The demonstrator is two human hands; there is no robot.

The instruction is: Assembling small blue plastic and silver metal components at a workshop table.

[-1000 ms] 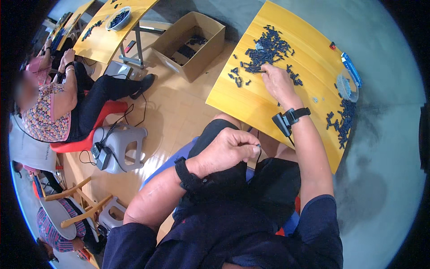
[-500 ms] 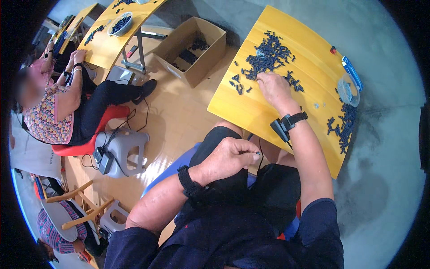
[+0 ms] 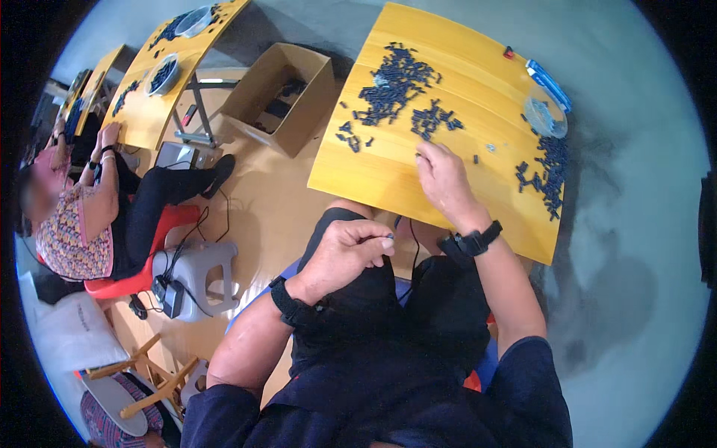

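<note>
My left hand (image 3: 345, 255) is held over my lap, short of the table's near edge. Its thumb and forefinger pinch a small dark piece (image 3: 390, 237), of which only the tip shows. Above the near part of the yellow wooden table (image 3: 351, 170) is my right hand (image 3: 445, 181), its fingers drawn together; what they hold, if anything, is too small to make out. Just beyond its fingertips lies a small heap of short black plastic parts (image 3: 433, 119). A larger heap of black parts (image 3: 396, 86) spreads farther back on the left.
More black parts (image 3: 554, 168) lie along the table's right edge beside a clear plastic tub (image 3: 553, 125) and a blue-and-white box (image 3: 549, 86). An open cardboard box (image 3: 306, 112) stands on the floor to the left. Another person (image 3: 78, 231) sits at a neighbouring table (image 3: 142, 127).
My right hand has come back from the large heap toward the table's near edge. My left hand keeps its pinch. The whole view has shifted, so the table appears farther left.
</note>
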